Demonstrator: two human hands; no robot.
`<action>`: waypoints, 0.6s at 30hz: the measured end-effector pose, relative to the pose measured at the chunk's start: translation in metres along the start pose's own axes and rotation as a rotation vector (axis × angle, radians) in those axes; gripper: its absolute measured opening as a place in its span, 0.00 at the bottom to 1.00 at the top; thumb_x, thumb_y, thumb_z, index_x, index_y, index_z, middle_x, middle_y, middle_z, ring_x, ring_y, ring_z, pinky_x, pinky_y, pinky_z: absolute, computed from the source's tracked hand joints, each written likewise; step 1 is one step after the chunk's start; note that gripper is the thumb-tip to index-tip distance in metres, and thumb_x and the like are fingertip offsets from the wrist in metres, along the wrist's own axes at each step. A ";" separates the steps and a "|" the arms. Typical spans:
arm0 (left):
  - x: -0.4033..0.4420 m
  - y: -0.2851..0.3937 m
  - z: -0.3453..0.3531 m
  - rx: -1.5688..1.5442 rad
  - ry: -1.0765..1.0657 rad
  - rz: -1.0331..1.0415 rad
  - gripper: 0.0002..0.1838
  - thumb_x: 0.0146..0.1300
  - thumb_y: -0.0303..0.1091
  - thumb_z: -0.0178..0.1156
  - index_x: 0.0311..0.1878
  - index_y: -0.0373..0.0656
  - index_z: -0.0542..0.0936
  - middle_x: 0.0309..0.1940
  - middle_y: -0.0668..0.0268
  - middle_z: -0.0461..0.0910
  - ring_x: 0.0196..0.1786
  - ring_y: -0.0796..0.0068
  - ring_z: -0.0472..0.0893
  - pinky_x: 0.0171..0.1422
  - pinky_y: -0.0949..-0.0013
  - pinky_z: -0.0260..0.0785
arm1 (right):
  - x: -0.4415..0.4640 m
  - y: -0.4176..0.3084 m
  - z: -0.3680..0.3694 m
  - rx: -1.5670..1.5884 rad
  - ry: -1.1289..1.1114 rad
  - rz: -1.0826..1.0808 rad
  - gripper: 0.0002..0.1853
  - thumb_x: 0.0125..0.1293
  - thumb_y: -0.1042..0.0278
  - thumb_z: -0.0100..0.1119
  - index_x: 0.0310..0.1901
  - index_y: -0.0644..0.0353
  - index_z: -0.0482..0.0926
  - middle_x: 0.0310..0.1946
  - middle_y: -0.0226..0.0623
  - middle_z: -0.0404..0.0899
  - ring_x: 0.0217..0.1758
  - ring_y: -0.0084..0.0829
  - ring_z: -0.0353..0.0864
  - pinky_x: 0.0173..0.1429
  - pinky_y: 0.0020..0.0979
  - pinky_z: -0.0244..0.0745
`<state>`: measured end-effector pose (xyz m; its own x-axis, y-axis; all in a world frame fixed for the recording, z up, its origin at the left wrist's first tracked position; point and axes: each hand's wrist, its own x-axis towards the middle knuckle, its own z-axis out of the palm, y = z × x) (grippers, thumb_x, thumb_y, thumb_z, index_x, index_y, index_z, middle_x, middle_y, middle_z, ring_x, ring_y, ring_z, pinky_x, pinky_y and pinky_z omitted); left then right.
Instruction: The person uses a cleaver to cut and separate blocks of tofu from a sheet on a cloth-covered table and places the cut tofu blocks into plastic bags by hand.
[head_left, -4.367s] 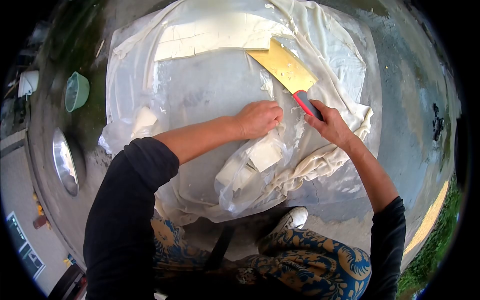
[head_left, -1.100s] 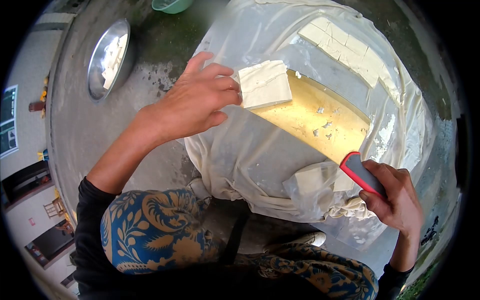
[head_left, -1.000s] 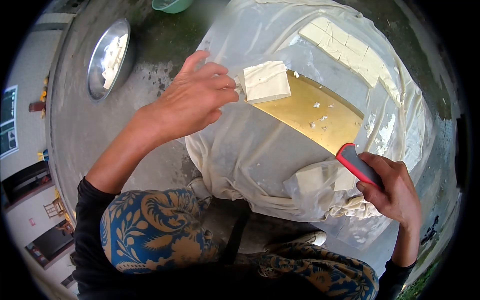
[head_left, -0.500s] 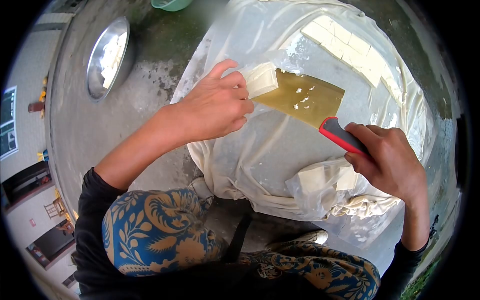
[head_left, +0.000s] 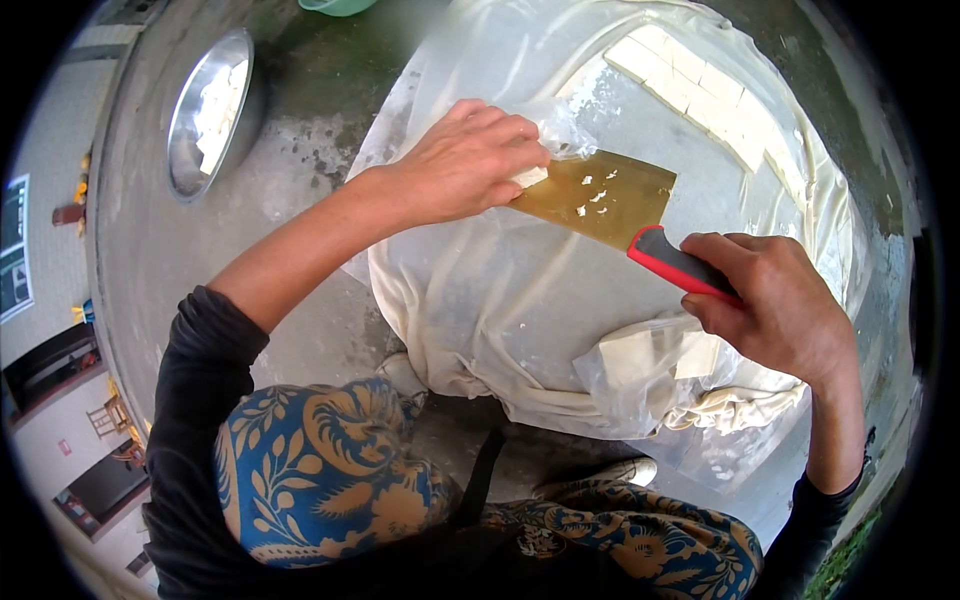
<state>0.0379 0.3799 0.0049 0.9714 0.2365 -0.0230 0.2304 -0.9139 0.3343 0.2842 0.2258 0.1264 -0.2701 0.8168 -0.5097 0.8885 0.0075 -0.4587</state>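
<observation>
My right hand (head_left: 775, 300) is wrapped round the red and grey handle of a broad cleaver (head_left: 605, 195). White crumbs dot its flat, golden blade, which points left over the cloth-covered table. Fingers of my left hand (head_left: 470, 160) curl over a white block (head_left: 530, 177) at the blade's far end; most of the block is hidden behind them. Crumpled clear plastic (head_left: 560, 125) lies just beyond these fingers. Nearer me, a clear bag (head_left: 635, 365) with white blocks inside lies on the table by the bunched cloth (head_left: 735, 408).
Rows of cut white blocks (head_left: 690, 85) lie at the table's far right on pale cloth (head_left: 480, 350). On the ground at the left stands a metal basin (head_left: 210, 115) with white pieces in it. A green basin (head_left: 338, 5) shows at the top edge.
The block was flat on the blade's end, then tilted left; now my left hand has moved right and closed over it. The cleaver has shifted up and left with my right hand.
</observation>
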 end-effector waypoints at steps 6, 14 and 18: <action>0.002 0.000 -0.001 -0.013 -0.023 -0.021 0.19 0.52 0.32 0.64 0.49 0.51 0.75 0.53 0.66 0.71 0.59 0.66 0.68 0.66 0.61 0.54 | -0.010 0.001 -0.002 -0.020 0.053 -0.020 0.13 0.55 0.69 0.63 0.42 0.64 0.77 0.25 0.47 0.78 0.27 0.44 0.79 0.36 0.39 0.73; 0.002 0.002 0.009 0.287 -0.120 -0.014 0.24 0.49 0.30 0.66 0.52 0.48 0.73 0.54 0.64 0.70 0.61 0.65 0.66 0.68 0.59 0.52 | -0.038 0.001 -0.005 -0.053 0.135 0.032 0.15 0.50 0.71 0.66 0.41 0.63 0.77 0.25 0.45 0.78 0.23 0.42 0.78 0.32 0.36 0.72; -0.005 0.006 0.005 0.286 -0.105 -0.070 0.28 0.47 0.29 0.66 0.55 0.47 0.72 0.58 0.63 0.68 0.65 0.63 0.63 0.70 0.59 0.50 | -0.054 -0.002 0.001 -0.166 0.260 0.100 0.17 0.49 0.72 0.66 0.43 0.64 0.77 0.26 0.44 0.78 0.23 0.41 0.77 0.31 0.36 0.71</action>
<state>0.0350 0.3715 0.0027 0.9499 0.2801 -0.1389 0.2892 -0.9560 0.0501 0.2965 0.1812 0.1540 -0.0936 0.9380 -0.3338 0.9601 -0.0037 -0.2797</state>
